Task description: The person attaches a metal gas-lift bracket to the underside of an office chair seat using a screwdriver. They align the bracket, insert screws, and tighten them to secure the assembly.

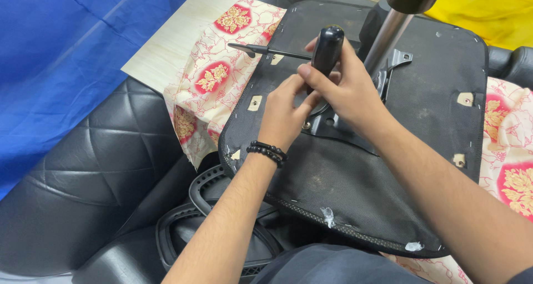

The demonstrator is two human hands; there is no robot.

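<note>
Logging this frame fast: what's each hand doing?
Left hand: fingers at the metal bracket, grip unclear.
Right hand: closed on the black handle.

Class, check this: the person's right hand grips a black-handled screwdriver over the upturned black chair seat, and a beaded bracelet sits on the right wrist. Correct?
Not quite. The head view shows the black beaded bracelet on the left wrist. The right hand does grip the black-handled screwdriver over the upturned black chair seat.

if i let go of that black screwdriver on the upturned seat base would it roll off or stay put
The screwdriver has a rounded handle, so it would probably roll. The seat base looks tilted toward the person, which favours rolling. Its fabric looks rough and might slow it. The right hand grips the handle now.
</note>
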